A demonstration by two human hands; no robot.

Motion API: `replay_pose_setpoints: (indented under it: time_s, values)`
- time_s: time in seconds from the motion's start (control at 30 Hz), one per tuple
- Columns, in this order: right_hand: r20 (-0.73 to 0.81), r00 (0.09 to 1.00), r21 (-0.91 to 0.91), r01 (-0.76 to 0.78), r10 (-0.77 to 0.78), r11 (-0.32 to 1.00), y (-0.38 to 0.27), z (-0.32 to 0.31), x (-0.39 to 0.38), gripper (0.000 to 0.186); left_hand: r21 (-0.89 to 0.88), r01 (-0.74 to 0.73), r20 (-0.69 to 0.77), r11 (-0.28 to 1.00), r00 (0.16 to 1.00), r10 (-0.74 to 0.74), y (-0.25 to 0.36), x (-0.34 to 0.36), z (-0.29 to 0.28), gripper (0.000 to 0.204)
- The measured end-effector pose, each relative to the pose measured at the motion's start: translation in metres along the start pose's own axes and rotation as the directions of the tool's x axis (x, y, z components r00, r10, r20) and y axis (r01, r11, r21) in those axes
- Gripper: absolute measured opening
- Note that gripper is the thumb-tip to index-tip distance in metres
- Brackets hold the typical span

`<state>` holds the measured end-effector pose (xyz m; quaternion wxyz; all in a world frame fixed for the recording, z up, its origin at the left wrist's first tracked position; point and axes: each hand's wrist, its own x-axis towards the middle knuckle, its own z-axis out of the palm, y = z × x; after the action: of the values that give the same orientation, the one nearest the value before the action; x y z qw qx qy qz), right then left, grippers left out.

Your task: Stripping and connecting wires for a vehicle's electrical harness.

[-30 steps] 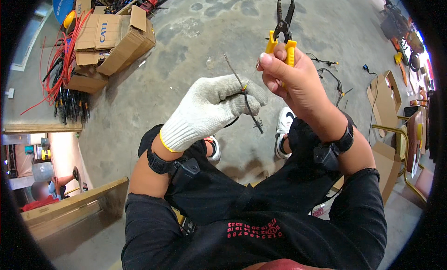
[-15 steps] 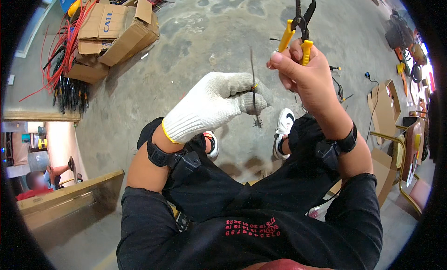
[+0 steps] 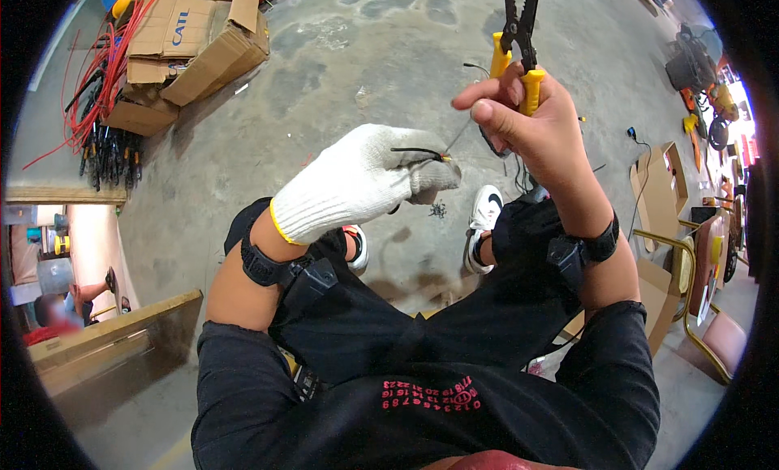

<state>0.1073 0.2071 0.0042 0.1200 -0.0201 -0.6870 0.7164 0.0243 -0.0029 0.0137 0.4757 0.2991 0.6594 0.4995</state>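
My left hand (image 3: 353, 178), in a white knit glove with a yellow cuff edge, pinches a thin black wire (image 3: 415, 150) between thumb and fingers. A small yellow bit shows on the wire at the fingertips. From there a fine strand (image 3: 460, 135) slants up towards my bare right hand (image 3: 540, 137); whether the right fingers touch it I cannot tell. In my right hand are yellow-handled wire strippers (image 3: 526, 52), their black jaws pointing away and slightly apart. The right thumb and forefinger reach out towards the strand.
Small black scraps (image 3: 437, 210) lie on the concrete floor between my shoes. At the far left are cardboard boxes (image 3: 195, 48), red cable (image 3: 105, 85) and a bundle of black cables (image 3: 114, 158). A chair (image 3: 682, 275) and flattened cardboard (image 3: 659, 186) stand right. A person sits beyond the left opening.
The wire in my left fingers has turned from upright to lying sideways. My right forefinger has stretched out towards the left fingertips. The stripper jaws stand closer together.
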Motion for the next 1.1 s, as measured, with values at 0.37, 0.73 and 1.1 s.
replay_pose_setpoints:
  time_s: [0.37, 0.73, 1.1]
  values:
    - [0.174, 0.925, 0.146, -0.363, 0.337, 0.920, 0.010, 0.004, 0.005, 0.033, 0.108, -0.123, 0.122, 0.987, 0.987, 0.109, -0.007, -0.001, -0.002, 0.027]
    - [0.197, 0.911, 0.270, -0.405, 0.361, 0.874, 0.012, -0.001, 0.005, 0.034, 0.040, -0.134, 0.146, 0.990, 0.981, 0.127, -0.012, 0.000, -0.003, 0.030]
    - [0.104, 0.932, 0.177, -0.361, 0.347, 0.916, 0.004, 0.005, 0.003, 0.035, -0.292, -0.012, 0.345, 0.956, 0.931, 0.117, 0.000, -0.005, 0.007, 0.040]
